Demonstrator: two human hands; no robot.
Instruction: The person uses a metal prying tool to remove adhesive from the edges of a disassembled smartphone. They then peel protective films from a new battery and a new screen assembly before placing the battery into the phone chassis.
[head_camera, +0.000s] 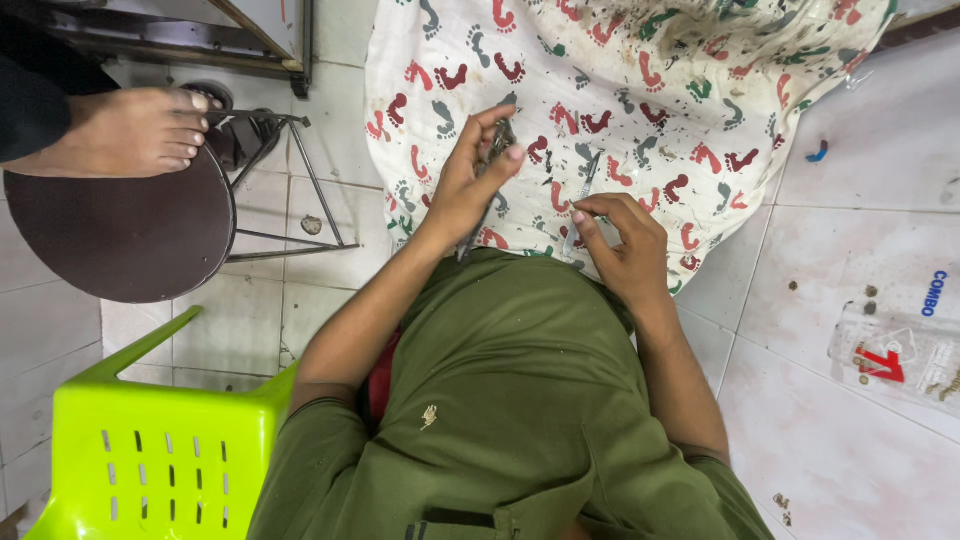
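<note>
My left hand (468, 182) is closed around a thin dark metal tool (497, 140) that runs from my fingertips down past my wrist. My right hand (622, 243) pinches a slim grey metal tool (583, 192) whose tip points up and away from me. The two hands are a short gap apart and the tools do not touch. Both are held over a white cloth printed with red, green and grey footprints (640, 90), which is spread across the tiled floor in front of my green shirt (510, 400).
A bright green plastic chair (150, 450) stands at lower left. Another person's bare foot (130, 130) rests on a round dark stool (120, 235) with a metal frame (300, 200). A clear plastic bag (895, 355) and a small blue piece (818, 152) lie on the white tiles at right.
</note>
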